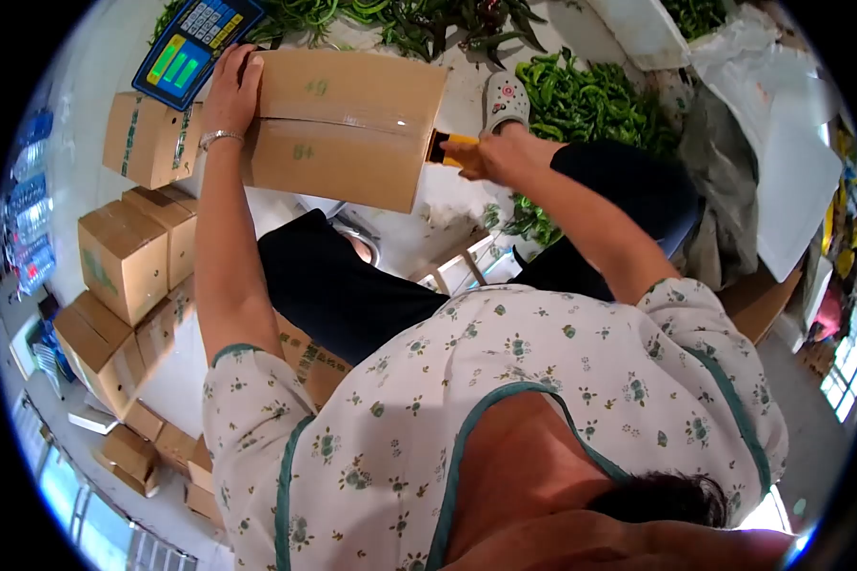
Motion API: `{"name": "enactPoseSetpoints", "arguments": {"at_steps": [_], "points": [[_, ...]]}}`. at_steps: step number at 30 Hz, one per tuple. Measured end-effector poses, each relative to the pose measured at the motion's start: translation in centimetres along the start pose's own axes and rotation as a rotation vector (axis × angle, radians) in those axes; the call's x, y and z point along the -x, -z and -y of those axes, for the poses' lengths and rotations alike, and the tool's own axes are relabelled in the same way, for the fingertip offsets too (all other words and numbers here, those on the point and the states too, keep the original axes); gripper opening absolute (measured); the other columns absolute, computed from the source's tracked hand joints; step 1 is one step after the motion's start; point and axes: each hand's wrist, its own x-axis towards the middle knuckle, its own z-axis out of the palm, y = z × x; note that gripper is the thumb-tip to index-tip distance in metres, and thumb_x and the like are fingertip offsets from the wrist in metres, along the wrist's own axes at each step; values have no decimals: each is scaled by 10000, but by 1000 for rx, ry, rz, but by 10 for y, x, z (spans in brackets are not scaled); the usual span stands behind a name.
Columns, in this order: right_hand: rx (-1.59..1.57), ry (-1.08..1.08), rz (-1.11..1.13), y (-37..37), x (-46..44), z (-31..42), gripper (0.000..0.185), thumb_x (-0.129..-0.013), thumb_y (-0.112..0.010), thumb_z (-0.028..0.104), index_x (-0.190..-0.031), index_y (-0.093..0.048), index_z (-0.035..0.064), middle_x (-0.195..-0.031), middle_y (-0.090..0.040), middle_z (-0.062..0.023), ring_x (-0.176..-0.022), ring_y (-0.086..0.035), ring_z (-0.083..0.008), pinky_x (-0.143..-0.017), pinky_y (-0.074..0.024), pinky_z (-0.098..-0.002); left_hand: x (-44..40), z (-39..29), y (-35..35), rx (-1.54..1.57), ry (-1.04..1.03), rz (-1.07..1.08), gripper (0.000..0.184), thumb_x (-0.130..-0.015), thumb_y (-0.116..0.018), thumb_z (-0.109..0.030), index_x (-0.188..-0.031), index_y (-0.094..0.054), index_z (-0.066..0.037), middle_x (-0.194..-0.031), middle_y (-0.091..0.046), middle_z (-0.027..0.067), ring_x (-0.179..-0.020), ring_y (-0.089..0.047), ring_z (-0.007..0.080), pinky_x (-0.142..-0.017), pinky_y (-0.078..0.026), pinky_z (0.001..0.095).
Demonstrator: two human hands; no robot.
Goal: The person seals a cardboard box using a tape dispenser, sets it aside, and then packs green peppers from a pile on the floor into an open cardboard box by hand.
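Observation:
A closed cardboard box point(343, 128) lies in front of me, with clear tape along its middle seam. On its left end rests my left hand point(230, 90), fingers stretched over the edge beside the scale display. My right hand point(505, 157) is closed around a yellow-orange tool point(460, 150) with a dark end, which is at the box's right end. Whether the tool touches the cardboard I cannot tell.
A blue scale display point(186, 52) stands at the upper left. Cardboard boxes point(129, 257) are stacked along the left. Green peppers point(590, 105) lie in a heap beyond my shoe point(506, 100). White foam and plastic sheets point(781, 143) are at the right.

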Motion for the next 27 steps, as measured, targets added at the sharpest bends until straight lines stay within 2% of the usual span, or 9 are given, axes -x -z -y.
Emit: {"name": "enactPoseSetpoints", "arguments": {"at_steps": [3, 9, 15, 16, 17, 19, 21, 23, 27], "points": [[73, -1, 18, 14, -15, -2, 513, -730, -685, 417, -1217, -542, 343, -858, -606, -118, -775, -628, -304, -671, -500, -423, -3, -2, 0, -14, -9, 6, 384, -896, -454, -426, -1182, -552, -189, -1337, -442, 111, -1211, -434, 303, -954, -391, 393], [229, -113, 325, -18, -80, 17, 424, -674, -715, 334, -1072, -627, 217, -902, -670, -69, -871, -644, -268, -704, -519, -390, -2, -5, 3, -46, -21, -14, 385, -913, -436, -407, -1204, -538, -176, -1319, -465, 111, -1239, -414, 282, -986, -365, 377], [-391, -627, 302, -113, -48, -18, 823, -624, -735, 401, -1267, -390, 21, -1099, -608, -189, -998, -600, -333, -797, -492, -410, 1, -11, 7, -59, -10, 28, 407, -922, -421, -411, -1241, -518, -177, -1333, -454, 98, -1255, -399, 280, -990, -363, 373], [-626, -660, 228, -148, -44, -39, 855, -608, -724, 456, -1259, -391, 12, -1116, -595, -202, -991, -600, -344, -795, -487, -389, 3, -11, 7, -60, -6, 29, 414, -922, -421, -413, -1247, -513, -174, -1338, -447, 103, -1257, -395, 285, -992, -362, 374], [-882, -607, 206, -202, -44, -67, 736, -745, -627, 475, -1294, -372, 56, -1151, -560, -234, -1037, -566, -355, -827, -456, -440, 3, -10, 6, -62, -6, 29, 420, -921, -422, -415, -1253, -507, -171, -1343, -440, 108, -1259, -392, 289, -994, -360, 376], [-343, -814, 266, -137, -28, -32, 731, -773, -600, 508, -1328, -343, 108, -1225, -510, -236, -1130, -504, -371, -907, -399, -473, 2, -5, 4, -47, -27, 15, 428, -921, -425, -415, -1263, -497, -168, -1355, -423, 121, -1263, -383, 300, -1000, -356, 380], [-320, -937, 169, -90, -29, -10, 660, -829, -508, 529, -1330, -353, 127, -1302, -458, -211, -1231, -408, -381, -973, -349, -444, 3, 0, 0, -17, -67, -23, 433, -921, -429, -411, -1273, -488, -166, -1369, -403, 136, -1266, -374, 313, -1006, -350, 387], [-490, -750, -308, -129, -49, -40, 410, -844, -504, 389, -1107, -568, 81, -1132, -565, -154, -1054, -527, -336, -894, -401, -462, 5, -7, 3, 55, -111, -139, 466, -916, -464, -399, -1294, -471, -126, -1381, -385, 166, -1282, -351, 326, -1035, -315, 388], [-465, -145, -155, -65, -62, -47, 331, -806, -584, 357, -983, -642, 83, -951, -622, -131, -896, -579, -281, -793, -455, -393, 12, 25, 6, 214, 18, -341, 514, -893, -544, -334, -1301, -453, -35, -1376, -392, 194, -1295, -340, 317, -1071, -253, 396]]}}
